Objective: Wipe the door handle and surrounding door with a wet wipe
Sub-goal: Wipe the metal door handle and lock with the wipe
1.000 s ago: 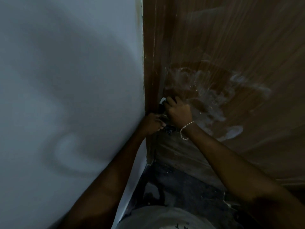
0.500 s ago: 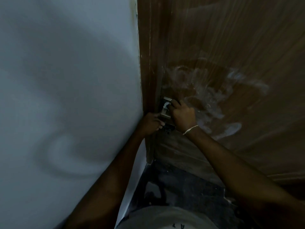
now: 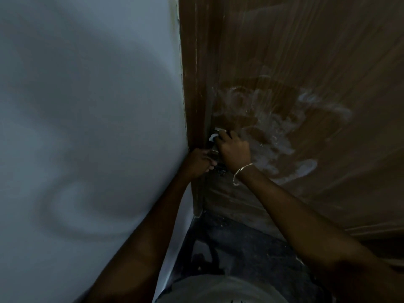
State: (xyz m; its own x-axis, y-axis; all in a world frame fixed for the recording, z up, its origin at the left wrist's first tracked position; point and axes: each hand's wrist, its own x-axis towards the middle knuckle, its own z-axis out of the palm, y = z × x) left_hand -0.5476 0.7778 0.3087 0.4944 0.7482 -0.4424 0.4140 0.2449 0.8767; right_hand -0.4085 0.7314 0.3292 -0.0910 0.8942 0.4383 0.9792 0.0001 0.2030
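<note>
our right hand point(image 3: 235, 153) curls its fingers on the wet wipe point(image 3: 213, 137) atop the door handle point(image 3: 215, 149), while our left hand point(image 3: 200, 162) grips the handle's lower end, likely to steady it for scrubbing.

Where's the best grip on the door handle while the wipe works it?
Probably its lower end, from the wall side, as the left hand does: the door handle sits at the door edge, and the right hand presses the wet wipe on its upper metal part.
</note>
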